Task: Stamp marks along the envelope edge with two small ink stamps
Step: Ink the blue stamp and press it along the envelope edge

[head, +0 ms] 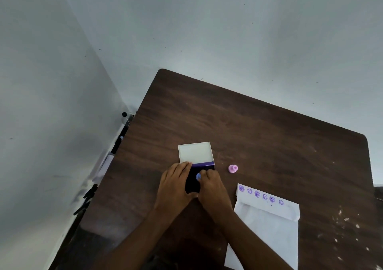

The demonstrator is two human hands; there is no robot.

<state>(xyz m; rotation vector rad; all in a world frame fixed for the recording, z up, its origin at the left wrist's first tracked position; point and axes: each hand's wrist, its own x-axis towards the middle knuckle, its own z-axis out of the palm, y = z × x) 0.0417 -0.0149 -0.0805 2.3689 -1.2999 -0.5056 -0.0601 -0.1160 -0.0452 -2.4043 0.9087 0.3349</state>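
Purple ink is what the whole arrangement turns on. In the head view, the ink pad (199,173) lies open on the dark wood counter (269,137), its white lid (194,152) folded back away from the person so the dark inked face is exposed toward them. The left hand (176,187) lies flat along the pad's left side, fingers stretched toward the lid hinge, seemingly to pin the case so that it does not slide or lift with the stamp; it grips nothing, only presses. The right hand (213,189) is closed in a pinch on the blue stamp (198,176), holding it against the inked surface, which reads as loading it for another print.

The pink stamp (233,168) stands alone on the counter just right of the pad, between pad and envelope, probably parked there so it is quick to swap in. The white envelope (267,228) lies further right and nearer the person, well apart from the pad. Its flap edge faces away and carries a row of six purple marks (261,195) running from the left corner; the right stretch of that edge is bare, so I judge the row unfinished and the next print due just past the last mark. Both stamps being small, a fingertip pinch suits them.
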